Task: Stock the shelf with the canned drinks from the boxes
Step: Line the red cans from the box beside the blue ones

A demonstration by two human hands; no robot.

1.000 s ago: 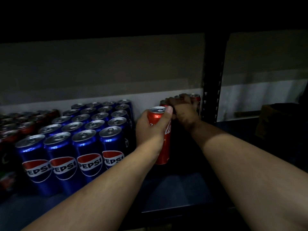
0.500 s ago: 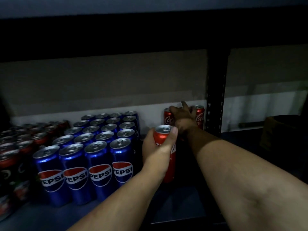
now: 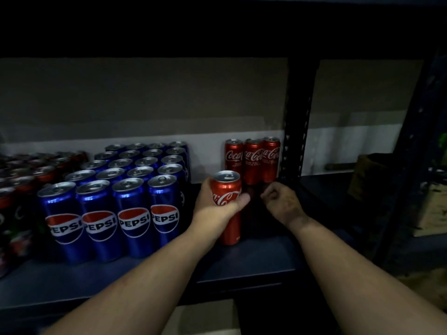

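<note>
My left hand grips a tall red Coca-Cola can upright on the dark blue shelf, a gap to the right of the Pepsi block. Three red Coca-Cola cans stand in a row at the back, against the wall and next to the black upright post. My right hand hovers in front of that row with its fingers loosely curled and nothing in it.
Several blue Pepsi cans stand in tight rows on the left, with darker red-topped cans beyond them at the far left. A black perforated post bounds the bay on the right. A cardboard box sits past it.
My right hand has let go of the back Coca-Cola cans and drawn back toward me. My left hand still holds its can. The view has tilted upward.
</note>
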